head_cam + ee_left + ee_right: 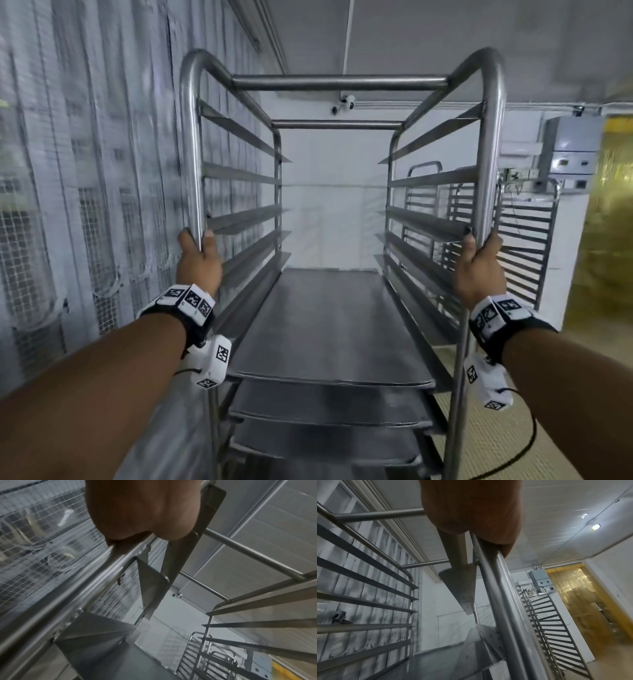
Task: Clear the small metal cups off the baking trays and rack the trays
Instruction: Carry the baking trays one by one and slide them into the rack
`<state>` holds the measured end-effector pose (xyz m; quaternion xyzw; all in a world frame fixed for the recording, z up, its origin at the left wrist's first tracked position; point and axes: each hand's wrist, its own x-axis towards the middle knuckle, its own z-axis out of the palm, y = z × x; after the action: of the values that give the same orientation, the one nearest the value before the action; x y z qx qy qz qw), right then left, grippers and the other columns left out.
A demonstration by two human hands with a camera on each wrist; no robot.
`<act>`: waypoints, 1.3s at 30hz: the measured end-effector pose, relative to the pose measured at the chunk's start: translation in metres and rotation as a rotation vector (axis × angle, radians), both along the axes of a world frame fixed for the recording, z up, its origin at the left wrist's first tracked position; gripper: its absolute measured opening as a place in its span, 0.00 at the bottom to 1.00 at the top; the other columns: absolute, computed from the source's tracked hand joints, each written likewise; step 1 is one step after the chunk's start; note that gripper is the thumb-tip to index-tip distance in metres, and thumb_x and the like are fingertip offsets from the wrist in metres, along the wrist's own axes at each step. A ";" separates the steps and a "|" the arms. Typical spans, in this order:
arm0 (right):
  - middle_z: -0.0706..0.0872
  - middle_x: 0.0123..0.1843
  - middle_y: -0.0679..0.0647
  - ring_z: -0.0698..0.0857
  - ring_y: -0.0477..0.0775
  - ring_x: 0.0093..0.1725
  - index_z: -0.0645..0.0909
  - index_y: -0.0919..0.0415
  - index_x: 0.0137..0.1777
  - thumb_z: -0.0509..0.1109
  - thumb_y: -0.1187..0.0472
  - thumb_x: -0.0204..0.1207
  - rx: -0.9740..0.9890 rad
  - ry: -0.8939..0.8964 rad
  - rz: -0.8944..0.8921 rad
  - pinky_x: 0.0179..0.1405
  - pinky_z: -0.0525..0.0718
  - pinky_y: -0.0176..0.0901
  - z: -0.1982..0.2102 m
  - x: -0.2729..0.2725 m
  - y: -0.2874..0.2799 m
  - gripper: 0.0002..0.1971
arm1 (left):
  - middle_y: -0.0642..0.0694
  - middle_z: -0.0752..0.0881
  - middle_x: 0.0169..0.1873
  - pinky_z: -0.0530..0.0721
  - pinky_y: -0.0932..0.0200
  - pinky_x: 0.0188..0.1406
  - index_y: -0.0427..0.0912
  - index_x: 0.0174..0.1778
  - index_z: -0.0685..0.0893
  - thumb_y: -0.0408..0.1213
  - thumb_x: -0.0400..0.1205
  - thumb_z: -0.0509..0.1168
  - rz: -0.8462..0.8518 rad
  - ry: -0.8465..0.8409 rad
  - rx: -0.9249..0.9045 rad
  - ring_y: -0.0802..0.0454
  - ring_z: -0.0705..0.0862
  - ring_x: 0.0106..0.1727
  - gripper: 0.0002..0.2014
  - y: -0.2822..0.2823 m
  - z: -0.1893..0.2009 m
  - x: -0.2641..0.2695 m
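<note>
Left hand (200,262) and right hand (481,267) each clench a front post of the rack (339,82); trays (325,329) sit inside.

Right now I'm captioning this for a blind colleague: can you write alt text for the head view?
Two hands grip the near uprights of a steel tray rack, left hand on the left post, right hand on the right. Flat baking trays fill its lower runners; the upper runners are bare. Another rack stands behind.

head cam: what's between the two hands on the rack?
Nothing spans the gap at hand height. Left hand and right hand grip opposite uprights of the rack; between and lower sits the top baking tray, bare. Head view.
</note>
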<state>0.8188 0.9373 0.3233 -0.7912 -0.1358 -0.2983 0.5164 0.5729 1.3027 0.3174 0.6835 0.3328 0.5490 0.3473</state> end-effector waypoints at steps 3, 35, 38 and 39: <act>0.85 0.49 0.78 0.86 0.78 0.45 0.61 0.61 0.68 0.47 0.40 0.88 0.036 -0.086 -0.051 0.40 0.75 0.56 -0.008 0.011 0.005 0.24 | 0.38 0.82 0.43 0.75 0.48 0.42 0.44 0.77 0.65 0.58 0.90 0.48 0.084 -0.051 0.070 0.35 0.83 0.42 0.26 0.005 -0.008 0.008; 0.74 0.31 0.55 0.74 0.56 0.27 0.67 0.66 0.56 0.56 0.44 0.88 0.139 -0.133 0.043 0.31 0.68 0.43 -0.055 0.140 0.084 0.21 | 0.38 0.78 0.33 0.71 0.47 0.32 0.34 0.71 0.68 0.58 0.90 0.49 0.241 -0.081 0.229 0.41 0.76 0.32 0.29 0.090 -0.056 0.118; 0.73 0.30 0.51 0.73 0.54 0.26 0.67 0.67 0.59 0.56 0.46 0.88 0.136 -0.107 0.050 0.30 0.65 0.43 -0.052 0.144 0.101 0.21 | 0.37 0.78 0.34 0.70 0.48 0.32 0.31 0.71 0.69 0.55 0.91 0.50 0.240 -0.073 0.235 0.36 0.79 0.34 0.28 0.104 -0.053 0.124; 0.73 0.30 0.50 0.73 0.50 0.26 0.67 0.67 0.59 0.56 0.46 0.88 0.144 -0.102 0.052 0.29 0.64 0.43 -0.052 0.145 0.106 0.20 | 0.36 0.78 0.35 0.70 0.48 0.34 0.30 0.71 0.69 0.53 0.91 0.50 0.224 -0.071 0.226 0.34 0.81 0.36 0.27 0.107 -0.050 0.126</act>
<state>0.9643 1.0434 0.2717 -0.7319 -0.1608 -0.3336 0.5720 0.6988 1.4101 0.2671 0.6570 0.3307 0.6420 0.2163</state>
